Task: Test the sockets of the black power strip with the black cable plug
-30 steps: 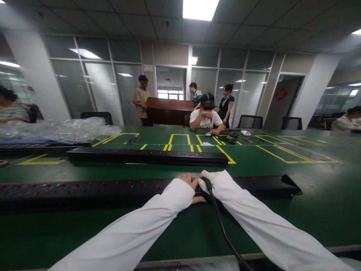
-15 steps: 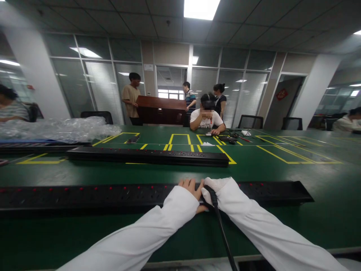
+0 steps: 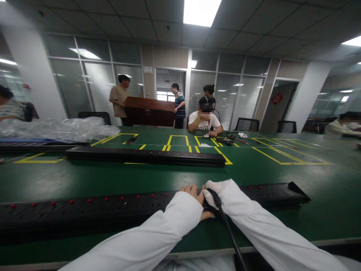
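Note:
A long black power strip point(image 3: 113, 205) with red dots along its top lies across the green table in front of me. My left hand point(image 3: 194, 194), bare below a white sleeve, is wrapped over the strip, fingers at its far edge and thumb at the near side. Right beside it, my right hand point(image 3: 216, 190) wears a white glove and grips a black plug point(image 3: 214, 197) against the top of the strip. A thick black cable point(image 3: 229, 229) runs from the plug down toward me. The plug's tip is hidden by the hands and the strip.
A second black power strip point(image 3: 146, 156) lies farther back on the green table point(image 3: 93, 177). Clear plastic wrap point(image 3: 56, 130) is heaped at left. Across the table a person point(image 3: 204, 120) sits near tangled cables point(image 3: 225, 139). Behind, two people hold a brown wooden cabinet point(image 3: 149, 111).
The near strip's left part appears lower and nearer in view, with both hands still on the strip and plug. In the background, the people with the brown cabinet have shifted left.

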The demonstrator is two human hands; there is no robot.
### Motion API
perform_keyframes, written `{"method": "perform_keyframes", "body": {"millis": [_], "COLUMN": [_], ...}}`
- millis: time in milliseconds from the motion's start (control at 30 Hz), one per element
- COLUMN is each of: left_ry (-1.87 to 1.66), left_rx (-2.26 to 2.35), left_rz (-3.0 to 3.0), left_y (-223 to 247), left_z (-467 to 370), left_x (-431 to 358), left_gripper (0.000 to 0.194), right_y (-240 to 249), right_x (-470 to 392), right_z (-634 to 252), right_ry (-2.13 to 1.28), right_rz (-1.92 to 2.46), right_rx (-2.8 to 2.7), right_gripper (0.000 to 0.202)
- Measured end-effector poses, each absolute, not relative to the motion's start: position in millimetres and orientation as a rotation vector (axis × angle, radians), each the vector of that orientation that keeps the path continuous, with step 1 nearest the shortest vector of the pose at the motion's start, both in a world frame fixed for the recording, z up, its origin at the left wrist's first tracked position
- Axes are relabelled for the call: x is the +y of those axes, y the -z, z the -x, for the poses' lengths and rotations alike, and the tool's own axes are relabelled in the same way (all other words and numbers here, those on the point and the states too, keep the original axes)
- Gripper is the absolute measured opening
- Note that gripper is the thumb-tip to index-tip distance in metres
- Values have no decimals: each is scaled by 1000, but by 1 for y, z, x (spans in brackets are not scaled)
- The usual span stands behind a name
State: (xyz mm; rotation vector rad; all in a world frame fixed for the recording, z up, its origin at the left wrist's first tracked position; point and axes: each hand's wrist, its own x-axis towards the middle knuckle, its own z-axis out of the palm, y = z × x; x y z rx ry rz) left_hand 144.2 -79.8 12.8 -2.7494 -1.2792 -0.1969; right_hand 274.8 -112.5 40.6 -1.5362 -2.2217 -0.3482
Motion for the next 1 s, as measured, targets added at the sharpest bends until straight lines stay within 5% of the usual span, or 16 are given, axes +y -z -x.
{"method": "perform_keyframes", "body": {"millis": [1000], "left_ry": [209], "left_rx": [-1196], "left_rz": [2721], "left_y": [-19], "left_z": [-131], "left_x": [-78], "left_gripper": [73], "right_y": [-48], "right_x": [-111], "right_z": [-286], "right_ry": [185], "right_rz": [1641], "right_rx": [-2209], "right_gripper": [41]}}
